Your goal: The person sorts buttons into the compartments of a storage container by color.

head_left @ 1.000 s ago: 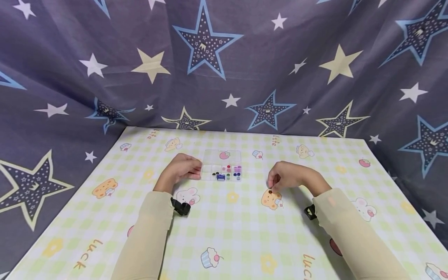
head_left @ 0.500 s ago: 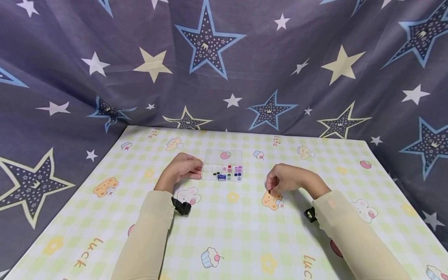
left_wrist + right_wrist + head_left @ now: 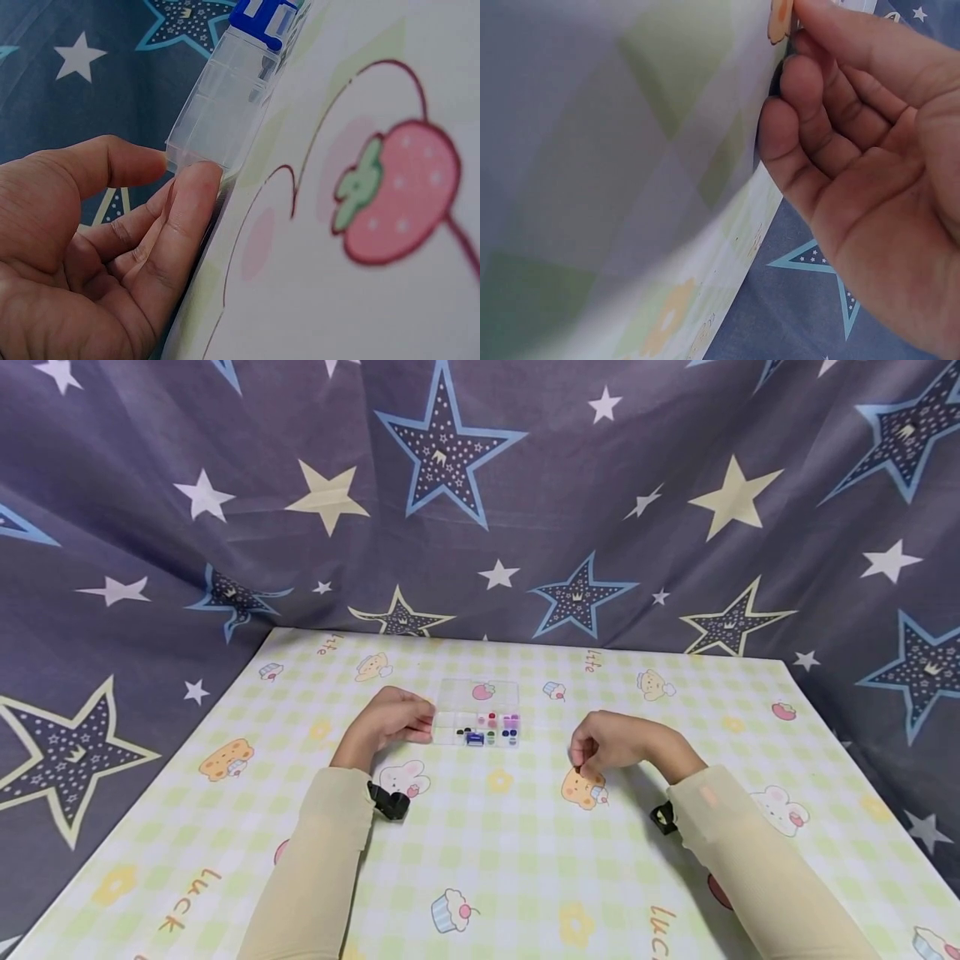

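A clear plastic compartment box [image 3: 444, 728] lies on the table with its transparent lid [image 3: 453, 695] folded back. Small red, pink, purple, green and dark blue pieces sit in its compartments, and a dark blue clasp [image 3: 475, 739] shows at the front. At the left end, my left hand [image 3: 393, 718] pinches the box between thumb and fingers; the left wrist view has those fingertips at its corner. Well to the right, my right hand [image 3: 611, 739] pinches a small dark brown piece [image 3: 577, 769] low over a printed cookie. Fingers hide most of that piece.
A green-and-white checked tablecloth [image 3: 498, 847] with cartoon prints covers the table. Behind it hangs a dark curtain [image 3: 525, 460] patterned with stars. Black wrist cameras sit at both sleeves, the left camera [image 3: 388, 802] and the right camera [image 3: 663, 818].
The head view has shifted very slightly. My right fingertips now cover more of the small dark brown piece. My left hand stays at the box.
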The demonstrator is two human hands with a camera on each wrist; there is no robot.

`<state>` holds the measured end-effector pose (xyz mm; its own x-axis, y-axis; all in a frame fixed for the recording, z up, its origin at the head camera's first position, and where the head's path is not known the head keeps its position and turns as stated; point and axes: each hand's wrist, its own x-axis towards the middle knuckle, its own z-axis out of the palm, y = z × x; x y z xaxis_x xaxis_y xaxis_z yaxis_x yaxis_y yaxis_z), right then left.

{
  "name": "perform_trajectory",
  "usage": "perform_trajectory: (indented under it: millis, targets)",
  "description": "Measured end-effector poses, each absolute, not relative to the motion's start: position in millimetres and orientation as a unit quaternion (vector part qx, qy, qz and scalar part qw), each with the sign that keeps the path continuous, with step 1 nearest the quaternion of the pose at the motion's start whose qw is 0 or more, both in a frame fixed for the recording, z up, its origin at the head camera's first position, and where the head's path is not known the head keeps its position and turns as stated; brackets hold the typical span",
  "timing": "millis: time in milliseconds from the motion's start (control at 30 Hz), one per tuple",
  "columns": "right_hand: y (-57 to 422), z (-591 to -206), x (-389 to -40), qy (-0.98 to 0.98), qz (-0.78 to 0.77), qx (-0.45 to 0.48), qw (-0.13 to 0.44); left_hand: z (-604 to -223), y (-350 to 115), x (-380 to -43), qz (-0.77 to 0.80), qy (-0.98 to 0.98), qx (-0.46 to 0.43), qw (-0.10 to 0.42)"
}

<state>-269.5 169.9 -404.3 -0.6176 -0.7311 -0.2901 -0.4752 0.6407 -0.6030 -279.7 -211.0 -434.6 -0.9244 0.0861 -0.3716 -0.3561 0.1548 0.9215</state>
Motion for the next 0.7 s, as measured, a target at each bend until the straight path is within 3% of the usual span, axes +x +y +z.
perform_trajectory:
  millis: [433, 700]
  targets:
    - [172.8, -408.2, -273.6, 0.863, -0.253, -0.359, 0.25, -434.6, -210.6, -281.0, 0.645, 0.74, -0.087, 0.171]
    - [168.0, -405.8, -277.6, 0.864, -0.27, -0.372, 0.205, -435.4, -211.2, -281.9, 0.647, 0.736, -0.091, 0.176]
